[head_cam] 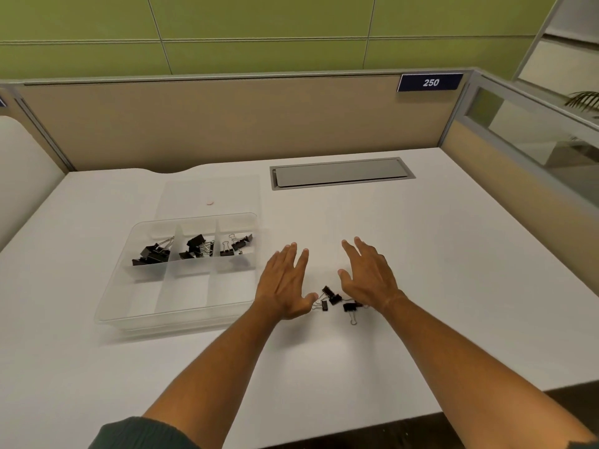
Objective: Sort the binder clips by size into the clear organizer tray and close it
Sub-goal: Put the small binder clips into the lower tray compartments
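Note:
A clear organizer tray [168,314] lies on the white desk at the left. Its far row of three compartments holds black binder clips: a left pile [152,252], a middle pile [196,246] and a right group [236,244]. The near compartments look bare. The tray's clear lid [210,194] lies flat behind it. A few loose black binder clips [334,299] rest on the desk right of the tray. My left hand [285,283] and my right hand [369,273] hover flat over the desk on either side of those clips, fingers spread, holding nothing.
A grey cable hatch [340,173] is set into the desk at the back. Beige partition panels [227,124] wall the desk at the back and right, with a "250" sign [430,82]. The desk's front edge [421,416] runs near my forearms.

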Demonstrator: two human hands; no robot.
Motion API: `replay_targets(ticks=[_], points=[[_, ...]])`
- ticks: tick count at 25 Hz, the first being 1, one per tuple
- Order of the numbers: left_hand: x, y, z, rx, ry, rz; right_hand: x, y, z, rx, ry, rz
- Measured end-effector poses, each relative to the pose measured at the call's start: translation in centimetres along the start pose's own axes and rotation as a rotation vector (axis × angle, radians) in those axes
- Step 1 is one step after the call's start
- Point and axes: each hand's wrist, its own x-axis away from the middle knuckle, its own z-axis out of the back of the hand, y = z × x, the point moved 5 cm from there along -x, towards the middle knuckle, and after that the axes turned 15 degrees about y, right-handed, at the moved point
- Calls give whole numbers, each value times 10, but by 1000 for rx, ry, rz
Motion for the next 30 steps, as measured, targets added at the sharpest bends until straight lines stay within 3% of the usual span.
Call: replay_targets(ticks=[9, 26, 30], points=[[9, 37, -28, 77, -64, 16, 23, 40, 3, -5, -30, -48], [-24, 41, -40, 231, 72, 139, 36, 40, 0, -75, 53, -28], [-24, 24, -30, 344, 115, 225, 33, 23, -12, -90, -42, 24]])
